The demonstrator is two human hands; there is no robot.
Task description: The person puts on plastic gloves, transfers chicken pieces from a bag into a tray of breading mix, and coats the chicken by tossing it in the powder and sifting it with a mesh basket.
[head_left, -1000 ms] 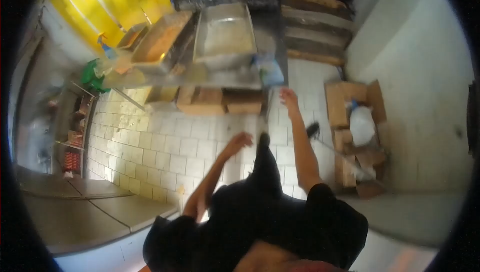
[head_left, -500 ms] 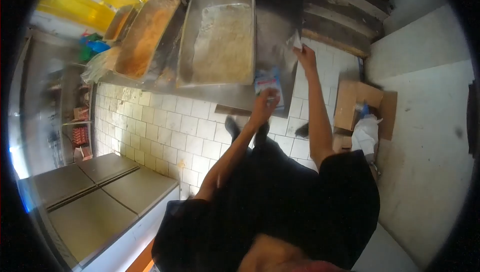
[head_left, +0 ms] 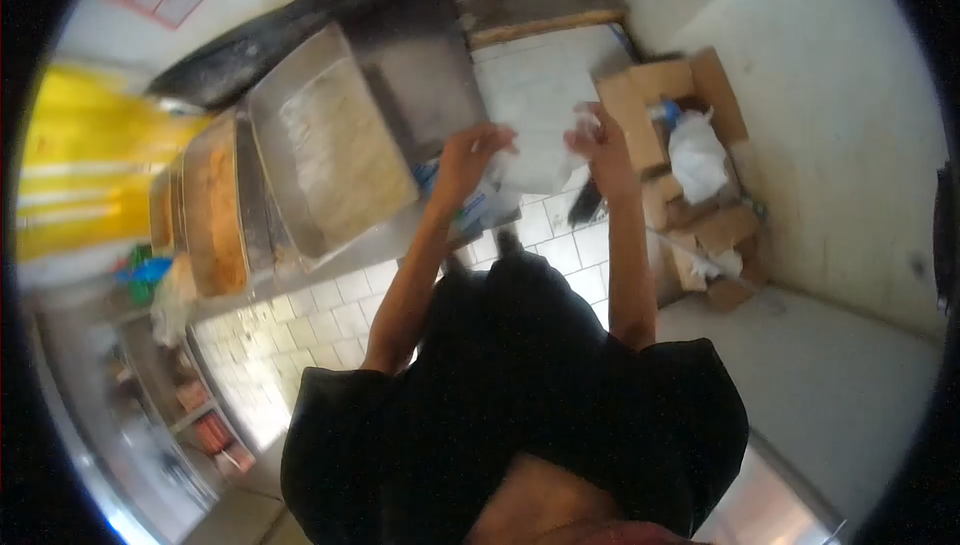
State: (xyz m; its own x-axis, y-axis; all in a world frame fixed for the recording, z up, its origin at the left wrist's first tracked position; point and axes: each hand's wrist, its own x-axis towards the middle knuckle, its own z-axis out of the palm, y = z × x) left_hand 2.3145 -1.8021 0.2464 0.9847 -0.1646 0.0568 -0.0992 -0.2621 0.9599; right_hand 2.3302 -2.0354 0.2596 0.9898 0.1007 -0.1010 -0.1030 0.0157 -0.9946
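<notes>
A thin whitish, see-through plastic bag (head_left: 541, 167) is stretched between my hands, in front of the table's corner. My left hand (head_left: 472, 157) pinches its left side, fingers closed. On the other side my right hand (head_left: 602, 145) is closed on the bag's edge. Motion blurs both sets of fingertips. Just below my left hand, a blue and white printed packet (head_left: 480, 207) lies at the table's corner, partly hidden by my wrist. To the left stands a large metal tray (head_left: 385, 133) with pale flour-like powder in it.
A narrower tray (head_left: 214, 207) of orange crumbs stands further left, by yellow plastic (head_left: 75, 145). On the right, open cardboard boxes (head_left: 650, 95) hold a white bag (head_left: 697, 157) beside the wall. A dark brush-like thing (head_left: 587, 205) is near the tiled floor (head_left: 570, 250).
My view has turned right. My left hand has left the packet and now holds the bag's left side. The bag, earlier a small white piece at my right hand, is spread between both hands.
</notes>
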